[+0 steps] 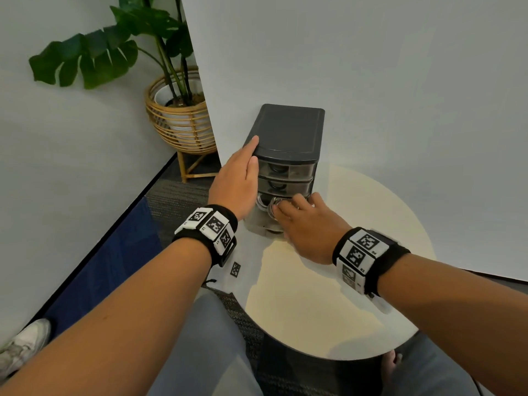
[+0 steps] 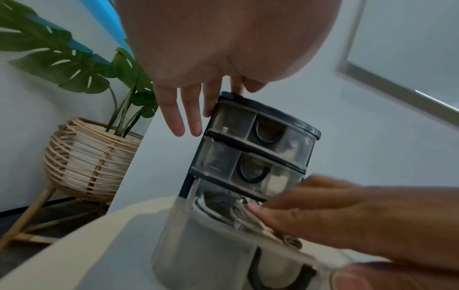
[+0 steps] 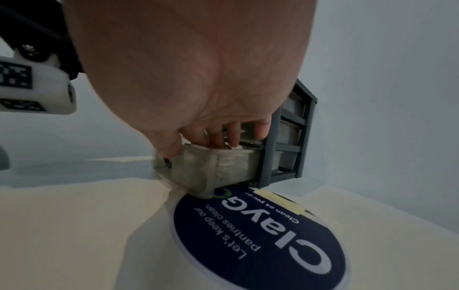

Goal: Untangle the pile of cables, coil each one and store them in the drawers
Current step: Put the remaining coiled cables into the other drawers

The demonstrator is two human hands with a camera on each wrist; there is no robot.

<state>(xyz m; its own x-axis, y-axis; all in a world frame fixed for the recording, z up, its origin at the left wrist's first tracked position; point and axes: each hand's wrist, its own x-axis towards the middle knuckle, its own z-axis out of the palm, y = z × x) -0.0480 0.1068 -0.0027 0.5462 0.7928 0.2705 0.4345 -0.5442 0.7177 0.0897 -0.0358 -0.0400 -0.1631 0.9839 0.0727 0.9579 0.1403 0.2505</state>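
Note:
A small dark-grey drawer unit (image 1: 291, 130) (image 2: 263, 141) (image 3: 303, 125) stands at the back of the round table. Its two upper drawers are pushed in. The clear bottom drawer (image 1: 258, 224) (image 2: 198, 251) (image 3: 218, 166) is pulled out. A coiled pale cable (image 1: 267, 205) (image 2: 242, 213) lies inside it. My left hand (image 1: 251, 155) (image 2: 188, 109) rests with straight fingers against the unit's top left corner. My right hand (image 1: 294, 207) (image 2: 335, 215) (image 3: 223, 135) lies over the open drawer, fingers laid on the coil, thumb outside the drawer's front wall.
The cream round table (image 1: 328, 310) carries a dark-blue round sticker (image 3: 261, 235) in front of the unit and a small marker tag (image 1: 235, 269). A white wall panel rises right behind the unit. A potted plant in a rattan basket (image 1: 180, 121) stands on the floor to the left.

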